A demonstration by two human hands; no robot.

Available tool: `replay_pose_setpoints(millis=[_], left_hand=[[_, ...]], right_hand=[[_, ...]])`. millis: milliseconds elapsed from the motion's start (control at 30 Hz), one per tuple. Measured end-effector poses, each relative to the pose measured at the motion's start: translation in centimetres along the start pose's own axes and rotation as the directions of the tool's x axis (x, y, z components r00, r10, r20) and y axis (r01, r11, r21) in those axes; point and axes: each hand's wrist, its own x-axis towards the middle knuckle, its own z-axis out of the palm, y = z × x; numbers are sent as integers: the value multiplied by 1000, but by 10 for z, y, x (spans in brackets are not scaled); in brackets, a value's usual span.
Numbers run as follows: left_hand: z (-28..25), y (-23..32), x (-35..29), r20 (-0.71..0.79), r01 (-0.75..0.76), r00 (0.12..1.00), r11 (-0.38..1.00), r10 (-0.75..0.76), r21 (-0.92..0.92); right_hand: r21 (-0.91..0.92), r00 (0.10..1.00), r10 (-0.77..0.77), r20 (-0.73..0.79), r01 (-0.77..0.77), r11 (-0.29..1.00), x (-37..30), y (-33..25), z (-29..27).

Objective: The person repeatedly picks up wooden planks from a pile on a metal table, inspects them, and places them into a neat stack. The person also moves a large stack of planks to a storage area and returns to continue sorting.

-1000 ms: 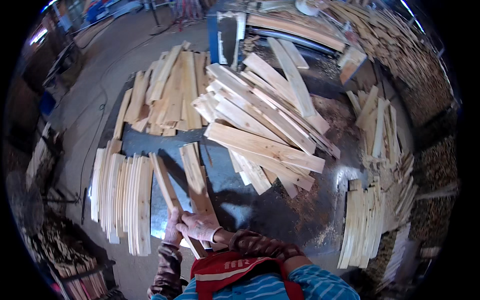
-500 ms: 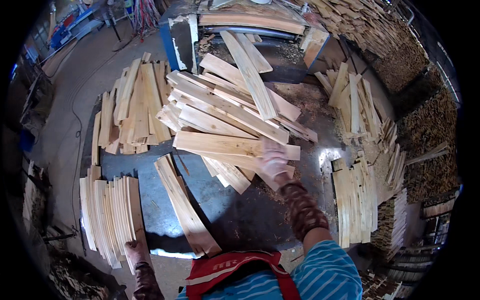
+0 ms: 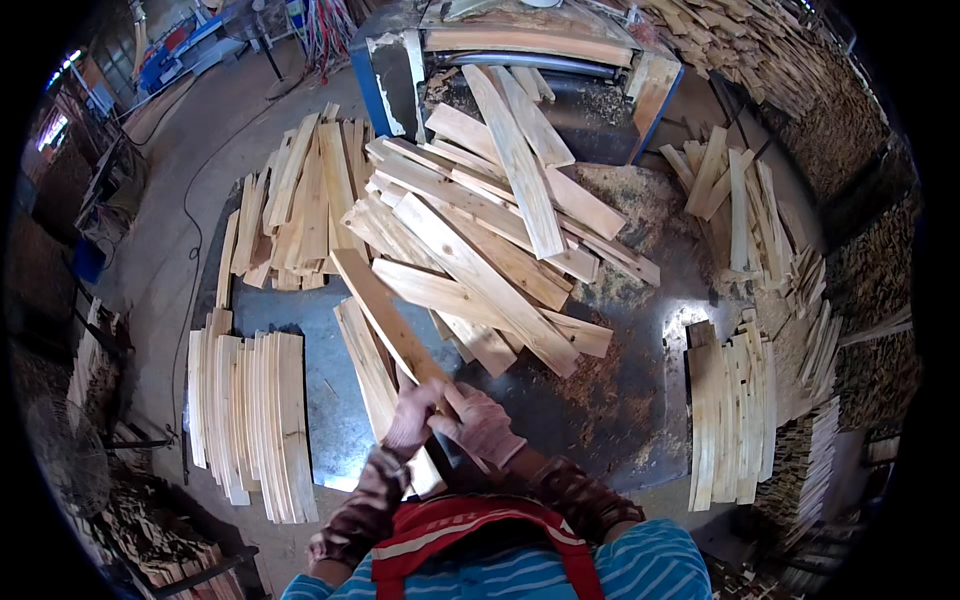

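A long wooden board [image 3: 385, 318] slants up and left from my body, its near end between my two gloved hands. My left hand [image 3: 412, 415] is closed around its left edge, and my right hand [image 3: 480, 427] grips it from the right, close beside the left. Beneath it on the dark metal table [image 3: 620, 430], another board [image 3: 366, 365] lies partly covered. Just beyond my hands spreads a loose heap of boards [image 3: 480, 240], crossing each other at many angles. The fingertips under the held board are hidden.
Upright rows of boards stand at the left [image 3: 250, 420] and right [image 3: 732, 415] table edges. A looser stack [image 3: 310, 200] leans at the far left. At the back is a blue-sided machine [image 3: 530, 110] with boards at its mouth. Wood shavings [image 3: 600, 390] litter the table.
My right hand has come back from the heap toward my body. My left hand has left the left row, and both now hold one board. Another board in the heap lies at a new angle.
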Motion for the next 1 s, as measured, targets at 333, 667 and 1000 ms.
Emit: replay_pose_setpoints(millis=[333,667,1000], left_hand=[[-15,38,9,322,109,940,798,110,-593],[-20,42,-5,358,184,926,685,120,-705],[-144,51,-47,-172,-82,983,990,60,-119]], right_hand=[[-724,976,204,-73,-193,663,73,140,-38],[50,961,260,-91,-257,965,27,108,-26],[606,919,356,171,-382,698,18,63,-37]])
